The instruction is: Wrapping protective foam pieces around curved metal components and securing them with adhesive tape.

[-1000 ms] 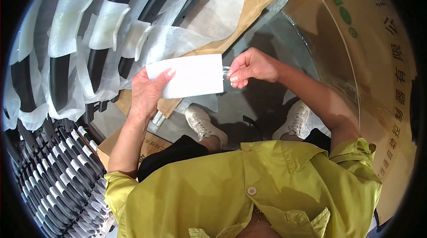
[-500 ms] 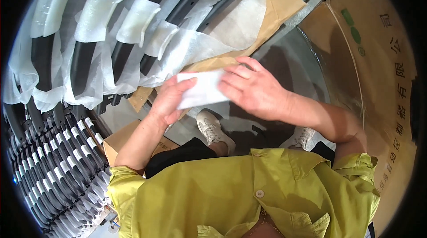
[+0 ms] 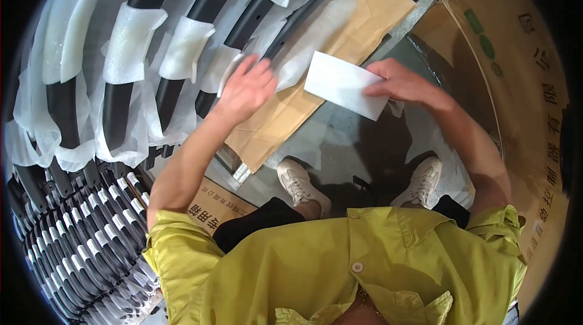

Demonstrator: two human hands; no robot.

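Observation:
My right hand (image 3: pixel 398 81) pinches a white foam sheet (image 3: pixel 340 82), flat and rectangular, by its right end, with the thumb on top. The sheet hangs over the gap between the brown paper and the floor. My left hand (image 3: pixel 248 89) is open, its fingers stretched out and loosely apart beside the foam wrap on the nearest black curved bar (image 3: pixel 248 20). Whether the fingertips touch that wrap or the thin white sheeting I cannot tell. Several such bars lie side by side, each with white foam sleeves (image 3: pixel 187 49) around it and translucent sheeting between them.
Brown paper (image 3: pixel 364 12) lies along the edge of the bars, above a metal frame rail (image 3: pixel 419 3). A large cardboard box (image 3: pixel 516 82) stands at the right, another carton (image 3: pixel 221 203) by my left leg. Many more wrapped bars (image 3: pixel 79 246) are stacked at the lower left.
My hands have parted. The foam sheet has gone from between both hands to my right hand alone, up and to the right; my left hand has moved up to the bars.

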